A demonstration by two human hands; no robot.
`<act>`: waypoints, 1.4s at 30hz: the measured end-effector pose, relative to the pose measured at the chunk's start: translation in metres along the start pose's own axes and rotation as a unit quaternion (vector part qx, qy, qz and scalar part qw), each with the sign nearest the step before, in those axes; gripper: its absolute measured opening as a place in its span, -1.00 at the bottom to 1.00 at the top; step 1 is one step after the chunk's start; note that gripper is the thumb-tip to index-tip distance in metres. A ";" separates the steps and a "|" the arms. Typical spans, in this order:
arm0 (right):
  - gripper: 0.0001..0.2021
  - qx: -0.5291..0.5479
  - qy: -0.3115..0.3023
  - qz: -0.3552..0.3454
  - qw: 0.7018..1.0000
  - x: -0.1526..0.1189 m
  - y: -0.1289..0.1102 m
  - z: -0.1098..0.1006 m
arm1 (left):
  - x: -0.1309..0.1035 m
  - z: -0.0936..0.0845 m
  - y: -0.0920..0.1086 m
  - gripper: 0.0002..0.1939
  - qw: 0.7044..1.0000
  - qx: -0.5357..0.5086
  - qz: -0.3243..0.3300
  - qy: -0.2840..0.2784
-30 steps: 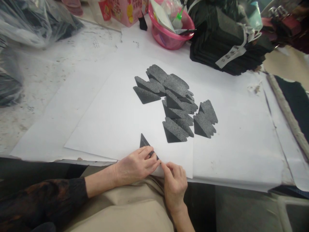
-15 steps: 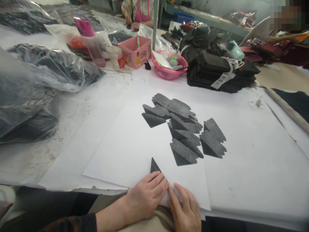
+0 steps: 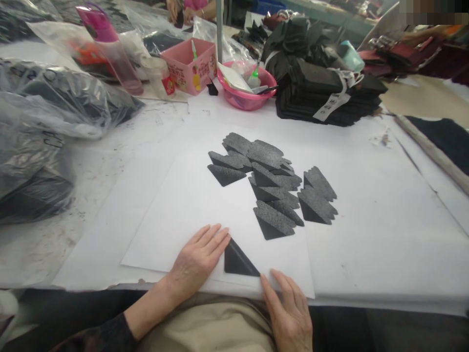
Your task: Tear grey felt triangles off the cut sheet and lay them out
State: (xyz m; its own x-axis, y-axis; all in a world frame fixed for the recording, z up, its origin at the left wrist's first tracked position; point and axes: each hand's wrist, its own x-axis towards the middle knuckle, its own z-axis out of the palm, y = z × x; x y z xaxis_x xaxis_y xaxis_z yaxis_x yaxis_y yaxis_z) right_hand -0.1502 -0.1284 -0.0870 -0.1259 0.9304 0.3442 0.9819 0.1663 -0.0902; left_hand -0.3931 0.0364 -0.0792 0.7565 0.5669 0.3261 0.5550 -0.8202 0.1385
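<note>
A black triangular piece (image 3: 238,259) with a raised line along its long edge lies flat on white paper near the table's front edge. Flat and stretched out, the fingers of my left hand (image 3: 198,256) touch its top corner. My right hand (image 3: 287,303) rests at the lower right corner, index fingertip against the tip and the other fingers apart; its thumb is hidden. Beyond my hands, several grey-speckled and black triangular pieces (image 3: 274,220) lie overlapping in rows, and a smaller group (image 3: 317,198) sits to their right.
Plastic-wrapped dark bundles (image 3: 32,151) cover the left side. Farther back stand a pink bottle (image 3: 117,58), a pink box (image 3: 190,68), a pink basin (image 3: 247,100) with small items and a tied black stack (image 3: 330,100). Another person's hands (image 3: 188,14) show at the back.
My left hand has slid up and left along the piece to its top corner, uncovering the black triangle. My right hand stays near the lower corner. The view has shifted slightly.
</note>
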 end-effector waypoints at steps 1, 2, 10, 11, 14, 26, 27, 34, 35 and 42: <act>-0.65 0.007 -0.004 0.007 1.000 0.000 0.000 -0.002 | 0.000 0.000 -0.001 -0.60 1.000 -0.011 -0.006 0.004; -0.65 0.016 -0.006 0.015 1.000 0.002 -0.001 -0.003 | 0.000 0.001 -0.001 -0.58 1.000 -0.022 -0.012 0.009; -0.65 0.042 0.020 0.037 0.998 0.038 -0.023 0.014 | -0.003 0.006 -0.005 -0.62 0.992 -0.103 -0.062 0.036; -0.66 0.037 0.021 0.037 0.998 0.042 -0.025 0.018 | -0.004 0.005 -0.007 -0.64 0.990 -0.114 -0.075 0.044; -0.66 0.017 0.029 0.025 0.999 0.046 -0.025 0.025 | -0.007 0.001 -0.008 -0.72 0.983 -0.123 -0.116 0.071; -0.64 0.002 0.037 0.009 0.999 0.043 -0.024 0.033 | 0.007 0.007 0.042 -0.72 0.994 -0.061 0.018 0.086; -0.63 0.002 0.037 0.010 0.999 0.042 -0.023 0.033 | 0.007 0.009 0.043 -0.71 0.995 -0.052 0.015 0.084; -0.66 0.047 0.046 -0.002 0.998 0.037 -0.014 0.025 | 0.002 0.009 0.040 -0.63 0.999 -0.008 0.026 0.040; -0.69 0.055 0.055 0.001 0.997 0.037 -0.012 0.022 | 0.003 0.007 0.040 -0.62 0.999 -0.004 0.030 0.036; -0.81 0.053 0.088 0.114 0.988 0.068 0.017 0.006 | -0.004 -0.005 -0.008 -0.54 0.997 0.069 0.015 0.027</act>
State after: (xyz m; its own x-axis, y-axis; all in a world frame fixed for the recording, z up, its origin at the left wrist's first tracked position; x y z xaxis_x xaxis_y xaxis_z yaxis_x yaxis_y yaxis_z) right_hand -0.1431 -0.0605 -0.0703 0.1321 0.8780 0.4601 0.9605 0.0013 -0.2783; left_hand -0.4024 0.0402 -0.0767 0.7555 0.5341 0.3794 0.5776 -0.8164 -0.0008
